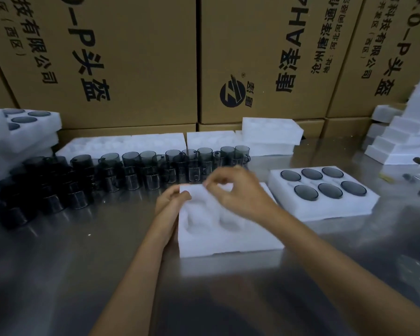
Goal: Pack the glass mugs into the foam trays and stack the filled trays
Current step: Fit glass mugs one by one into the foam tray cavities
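An empty white foam tray (228, 236) lies on the steel table in front of me, its round pockets bare. My left hand (170, 202) grips the tray's far left corner. My right hand (238, 190) hovers over the tray's far edge with fingers curled and fingertips pinched together at the foam. Several dark glass mugs (131, 170) stand stacked in rows to the left and behind. A filled foam tray (325, 209) with several mugs in its pockets sits to the right.
Empty foam trays (269, 139) lie piled at the back against tall cardboard boxes (131, 57). A stack of filled trays (32, 124) stands at far left. More foam pieces (407, 132) pile up at far right, with small items beside them.
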`<state>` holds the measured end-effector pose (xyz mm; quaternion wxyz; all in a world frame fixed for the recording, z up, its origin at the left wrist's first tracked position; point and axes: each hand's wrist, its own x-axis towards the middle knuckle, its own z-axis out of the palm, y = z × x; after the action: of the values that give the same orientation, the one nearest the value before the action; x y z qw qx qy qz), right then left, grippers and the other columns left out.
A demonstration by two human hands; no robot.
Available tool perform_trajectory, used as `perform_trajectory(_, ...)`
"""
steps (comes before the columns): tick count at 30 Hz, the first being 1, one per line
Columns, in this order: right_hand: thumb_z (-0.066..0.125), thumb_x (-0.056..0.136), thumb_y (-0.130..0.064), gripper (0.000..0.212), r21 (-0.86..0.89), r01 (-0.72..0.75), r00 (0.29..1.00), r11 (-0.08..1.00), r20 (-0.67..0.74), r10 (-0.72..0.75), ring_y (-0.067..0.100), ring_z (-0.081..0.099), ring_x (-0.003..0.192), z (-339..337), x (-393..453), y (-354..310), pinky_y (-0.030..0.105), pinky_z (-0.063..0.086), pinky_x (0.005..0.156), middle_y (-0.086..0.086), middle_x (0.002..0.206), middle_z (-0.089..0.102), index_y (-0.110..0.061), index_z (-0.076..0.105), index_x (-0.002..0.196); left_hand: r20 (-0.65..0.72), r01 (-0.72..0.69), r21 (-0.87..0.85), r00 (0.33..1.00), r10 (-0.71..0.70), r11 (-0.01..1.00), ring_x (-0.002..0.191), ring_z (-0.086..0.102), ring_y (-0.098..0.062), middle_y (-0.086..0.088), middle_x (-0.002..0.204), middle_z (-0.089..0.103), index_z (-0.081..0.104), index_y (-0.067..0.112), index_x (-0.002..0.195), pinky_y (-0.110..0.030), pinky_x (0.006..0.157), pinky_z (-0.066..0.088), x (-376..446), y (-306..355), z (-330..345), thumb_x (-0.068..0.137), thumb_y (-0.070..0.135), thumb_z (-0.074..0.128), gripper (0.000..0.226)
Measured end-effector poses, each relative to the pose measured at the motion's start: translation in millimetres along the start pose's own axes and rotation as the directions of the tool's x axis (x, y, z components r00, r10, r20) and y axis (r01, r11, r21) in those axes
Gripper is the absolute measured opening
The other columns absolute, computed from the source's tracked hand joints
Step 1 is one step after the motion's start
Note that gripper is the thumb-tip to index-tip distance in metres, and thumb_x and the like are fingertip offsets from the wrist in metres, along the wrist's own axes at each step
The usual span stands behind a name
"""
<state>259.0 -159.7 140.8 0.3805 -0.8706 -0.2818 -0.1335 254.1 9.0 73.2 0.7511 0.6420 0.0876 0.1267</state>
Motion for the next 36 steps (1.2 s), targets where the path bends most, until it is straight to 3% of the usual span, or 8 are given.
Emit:
perform_trajectory(2,0.060,0.085,-0.031,0.006,0.038,-0.160,0.983,0.986,-0.086,0.163,0.010,0.065,0.091,-7.9,34.1,26.4,0.041,0.049,0.095,-0.013,0.088,0.071,-0.036,0.064,0.085,-0.048,-0.009,0.016,0.999,0.009,1.000,0.080,0.064,-0.022,-0.012,0.091,0.071,0.070,0.005,0.104,-0.033,0.074,0.051,3.9,-3.0,3.4,0.085,-0.003,0.061,0.022)
perform_trajectory(6,0.051,0.086,-0.012,0.031,-0.052,-0.514,0.856,0.856,0.036,0.516,0.033,0.057,0.115,-13.4,94.7,93.9,0.044,0.047,0.101,0.008,0.115,0.064,-0.021,0.055,0.115,-0.069,-0.019,0.035,0.997,0.021,0.999,0.079,0.066,-0.019,-0.010,0.095,0.073,0.070,0.008,0.109,-0.026,0.069,0.052,17.5,-6.5,5.1,0.087,-0.005,0.062,0.027)
perform_trajectory(10,0.049,0.092,-0.009,0.054,-0.168,-0.564,0.792,0.808,0.168,0.587,0.036,0.046,0.132,6.4,132.8,134.0,0.041,0.038,0.111,0.015,0.143,0.050,-0.015,0.042,0.145,-0.062,-0.008,0.006,0.998,0.008,1.000,0.078,0.066,-0.017,-0.007,0.092,0.072,0.071,0.009,0.109,-0.022,0.066,0.052,32.0,-9.0,5.7,0.087,-0.003,0.063,0.026)
perform_trajectory(14,0.051,0.095,-0.013,0.050,-0.243,-0.586,0.751,0.773,0.194,0.631,0.033,0.044,0.134,27.8,145.7,159.2,0.041,0.034,0.114,0.014,0.147,0.045,-0.010,0.039,0.144,-0.060,0.010,-0.013,0.998,-0.011,1.000,0.082,0.068,-0.020,-0.012,0.098,0.074,0.073,0.013,0.105,-0.029,0.073,0.054,41.1,-12.4,5.5,0.086,-0.001,0.065,0.024)
perform_trajectory(19,0.069,0.086,-0.032,0.035,-0.347,-0.572,0.795,0.743,-0.011,0.607,0.030,0.056,0.115,25.9,143.0,157.8,0.028,0.040,0.081,0.011,0.122,0.061,-0.014,0.051,0.110,-0.037,0.028,-0.018,0.999,-0.028,0.999,0.088,0.069,-0.023,-0.011,0.104,0.074,0.073,0.016,0.105,-0.039,0.085,0.054,41.9,-12.8,3.2,0.086,0.002,0.066,0.024)
perform_trajectory(22,0.074,0.083,-0.043,0.038,-0.358,-0.557,0.811,0.749,-0.041,0.583,0.030,0.059,0.111,16.8,131.6,146.8,0.029,0.039,0.078,0.010,0.115,0.065,-0.014,0.052,0.095,-0.025,0.040,-0.006,0.999,-0.040,0.999,0.093,0.069,-0.031,-0.011,0.104,0.074,0.074,0.017,0.104,-0.043,0.088,0.054,40.4,-11.9,1.7,0.085,0.002,0.066,0.025)
perform_trajectory(29,0.085,0.069,-0.050,0.049,0.010,-0.476,0.862,0.879,-0.195,0.469,0.018,0.053,0.074,-7.9,77.3,82.6,0.030,0.037,0.064,-0.004,0.068,0.053,-0.017,0.049,0.070,0.010,0.069,-0.036,0.998,-0.068,0.997,0.075,0.071,-0.015,-0.005,0.094,0.077,0.074,0.017,0.106,-0.025,0.067,0.055,24.9,-2.7,-6.9,0.085,0.000,0.066,0.027)
perform_trajectory(36,0.091,0.059,-0.034,0.060,0.449,-0.263,0.965,0.854,0.121,0.234,0.001,0.055,0.059,1.4,-2.3,9.4,0.012,0.042,0.060,-0.009,0.076,0.068,-0.035,0.046,0.099,0.062,0.115,-0.044,0.992,-0.112,0.992,0.080,0.073,-0.020,-0.009,0.099,0.076,0.073,0.017,0.112,-0.026,0.066,0.058,-15.8,6.0,-27.6,0.084,0.000,0.067,0.032)
